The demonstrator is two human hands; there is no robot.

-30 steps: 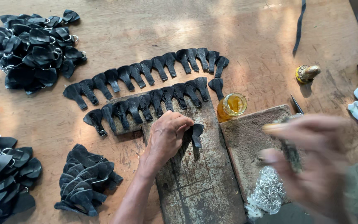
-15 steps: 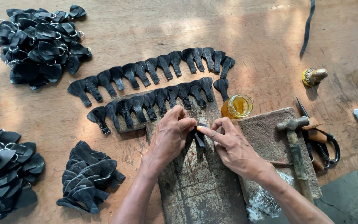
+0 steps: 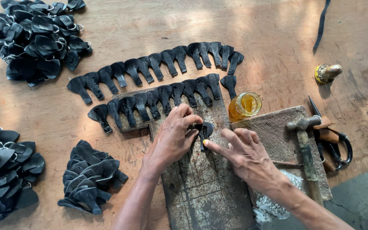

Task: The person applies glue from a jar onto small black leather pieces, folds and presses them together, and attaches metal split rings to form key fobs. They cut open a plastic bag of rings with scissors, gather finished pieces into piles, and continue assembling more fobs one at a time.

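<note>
My left hand (image 3: pixel 173 136) rests on a worn metal-covered board (image 3: pixel 201 196) and pinches a small black leather piece (image 3: pixel 206 129) with its fingertips. My right hand (image 3: pixel 245 155) lies just to the right, fingers spread, with the tip of its index finger pressing on the lower edge of that same piece. Two rows of similar black tab-shaped pieces (image 3: pixel 158 68) lie fanned out just beyond my hands, the nearer row (image 3: pixel 158 100) partly on the board's far end.
A hammer (image 3: pixel 305 142) lies on a stone slab (image 3: pixel 277 140) to the right, beside an open jar of yellow liquid (image 3: pixel 244 105) and scissors (image 3: pixel 335 145). Piles of black pieces sit far left (image 3: pixel 35 38), near left (image 3: pixel 5 170) and by my forearm (image 3: pixel 90 179).
My right hand, blurred over the slab a second ago, came left to the black piece; the hammer now lies on the slab. My left hand stayed on the piece.
</note>
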